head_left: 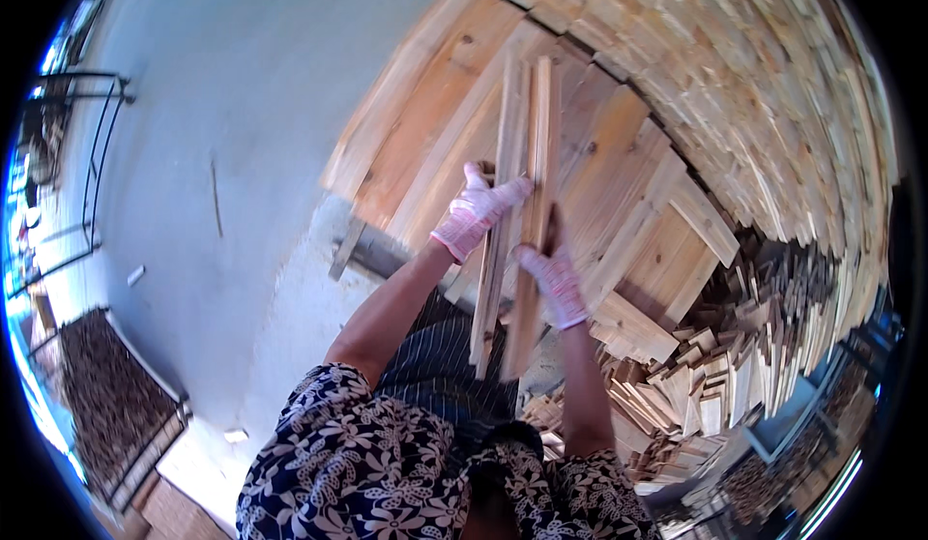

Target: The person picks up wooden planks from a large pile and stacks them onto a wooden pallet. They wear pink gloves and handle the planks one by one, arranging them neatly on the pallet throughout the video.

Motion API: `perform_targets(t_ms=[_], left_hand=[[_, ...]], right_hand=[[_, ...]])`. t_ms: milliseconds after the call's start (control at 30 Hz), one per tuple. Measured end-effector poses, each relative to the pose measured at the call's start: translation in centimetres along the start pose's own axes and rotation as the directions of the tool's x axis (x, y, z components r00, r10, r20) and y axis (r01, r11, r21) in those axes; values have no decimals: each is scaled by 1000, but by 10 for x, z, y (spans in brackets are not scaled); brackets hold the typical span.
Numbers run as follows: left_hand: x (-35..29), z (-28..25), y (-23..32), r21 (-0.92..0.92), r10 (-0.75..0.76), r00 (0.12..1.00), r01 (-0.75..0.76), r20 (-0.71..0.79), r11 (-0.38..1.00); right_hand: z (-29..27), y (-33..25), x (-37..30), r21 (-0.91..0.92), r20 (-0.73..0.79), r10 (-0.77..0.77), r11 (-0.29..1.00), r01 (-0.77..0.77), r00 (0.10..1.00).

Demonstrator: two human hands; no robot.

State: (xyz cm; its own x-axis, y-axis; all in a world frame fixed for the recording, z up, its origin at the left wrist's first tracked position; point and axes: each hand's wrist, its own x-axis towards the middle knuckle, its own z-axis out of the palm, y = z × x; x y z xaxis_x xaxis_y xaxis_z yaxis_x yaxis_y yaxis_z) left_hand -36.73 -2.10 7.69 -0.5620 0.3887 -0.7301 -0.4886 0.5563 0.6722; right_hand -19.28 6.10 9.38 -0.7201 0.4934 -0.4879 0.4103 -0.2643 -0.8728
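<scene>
Nearest, below the patterned shirt [353, 453], a dark striped garment [440, 361] covers the lap. Just beyond, both hands are gloved and busy: the left hand [479, 213] is wrapped round the left board [497, 250], its fingertips reaching to the neighbouring piece, while the right hand [554, 274] grips the right board [543, 148] from its outer side. The two narrow boards stand out lengthwise, close together and slightly splayed — their far ends overlap the wider planks in view, though whether they touch them I cannot tell.

Past them, a row of planks [462, 148] lies side by side, so much of that layer looks done; the held pair appears not yet placed. To the right, a loose heap of short pieces [735, 376] seems unsorted. Farthest, a tall stack of boards [696, 66] rises — plenty of timber, how much of it finished is unclear.
</scene>
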Motion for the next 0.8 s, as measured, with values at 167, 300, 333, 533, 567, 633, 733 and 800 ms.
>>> perform_targets(t_ms=[167, 300, 333, 533, 567, 633, 733, 800], left_hand=[[-57, -70, -76, -643, 91, 953, -263, -288, 719], [-96, -93, -139, -696, 39, 895, -372, -444, 614], [-100, -95, -163, -714, -71, 880, -332, -470, 617], [-68, -57, -232, -817, -336, 843, -190, -420, 544], [-46, -41, -225, -834, -277, 867, -239, -414, 498], [-29, -30, -190, -879, -359, 863, -179, -356, 441], [-25, -29, -197, -885, -281, 905, -181, -321, 429], [-30, -32, -183, -884, -264, 915, -171, -306, 435]], right_hand=[[-43, -58, 53, -954, 97, -20, 281, 99, 995], [-59, -15, 105, -989, 145, -94, -12, 145, 985], [-58, -13, 104, -991, 132, -74, 7, 133, 989], [-72, -7, 108, -975, 176, -108, 114, 188, 978], [-77, -6, 112, -966, 201, -123, 140, 217, 972], [-95, -3, 122, -946, 243, -236, 159, 284, 941], [-90, -72, 152, -922, 265, -216, 230, 313, 940], [-94, -102, 193, -922, 288, -301, 170, 349, 909]])
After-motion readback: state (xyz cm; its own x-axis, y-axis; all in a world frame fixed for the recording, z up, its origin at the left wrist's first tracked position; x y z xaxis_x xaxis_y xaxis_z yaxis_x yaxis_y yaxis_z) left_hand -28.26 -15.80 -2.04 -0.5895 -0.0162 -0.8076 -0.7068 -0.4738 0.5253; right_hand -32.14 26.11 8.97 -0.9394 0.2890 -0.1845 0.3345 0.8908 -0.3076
